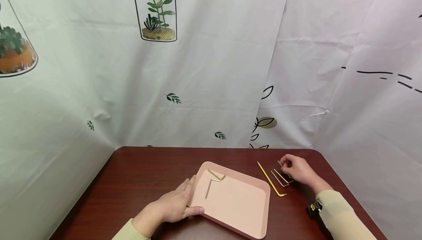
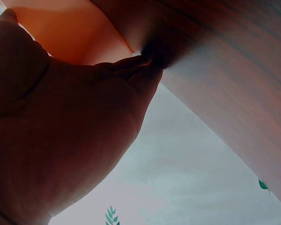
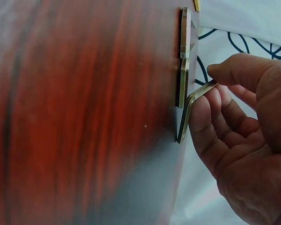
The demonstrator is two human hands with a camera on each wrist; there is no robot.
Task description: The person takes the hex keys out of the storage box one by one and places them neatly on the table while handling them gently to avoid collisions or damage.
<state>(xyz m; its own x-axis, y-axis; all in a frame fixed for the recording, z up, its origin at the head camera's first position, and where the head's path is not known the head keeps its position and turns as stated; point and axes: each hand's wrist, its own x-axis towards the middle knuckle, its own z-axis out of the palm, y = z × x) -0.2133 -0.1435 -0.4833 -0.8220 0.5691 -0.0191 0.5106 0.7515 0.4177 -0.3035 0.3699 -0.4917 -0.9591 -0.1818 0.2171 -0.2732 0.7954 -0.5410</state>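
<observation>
My right hand (image 1: 299, 169) is at the right of the table, pinching an L-shaped hex key (image 3: 193, 98) between thumb and fingers. In the right wrist view the key's bent arm is low, at the tabletop. Beside it lie two more metal hex keys (image 1: 279, 178), and left of these a longer yellow hex key (image 1: 269, 179). My left hand (image 1: 174, 201) rests against the left side of a pink tray (image 1: 237, 207), fingers straight along its wall and thumb at the near rim. Two hex keys (image 1: 210, 187) lie inside the tray's left part.
The brown wooden table (image 1: 158, 163) has rounded far corners. White printed cloth (image 1: 211, 67) hangs behind it and along both sides. A small black device (image 1: 314, 209) is strapped at the right wrist.
</observation>
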